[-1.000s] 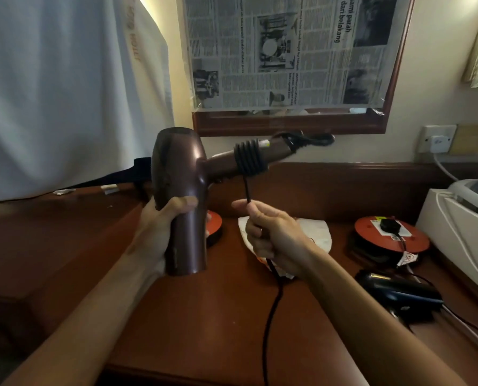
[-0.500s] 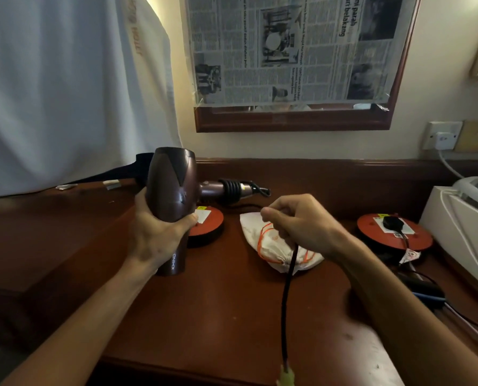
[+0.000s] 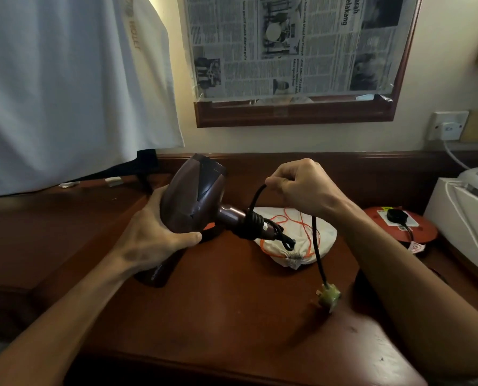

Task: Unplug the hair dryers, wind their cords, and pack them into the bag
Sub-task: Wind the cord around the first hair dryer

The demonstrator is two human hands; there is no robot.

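The left hand grips the body of a dark maroon hair dryer above a reddish-brown wooden desk, its handle pointing right with several turns of black cord wound around it. The right hand pinches the cord above the handle; the free end hangs down to a pale plug just over the desk. Behind lies a white drawstring bag with an orange string. A red cable reel sits at right.
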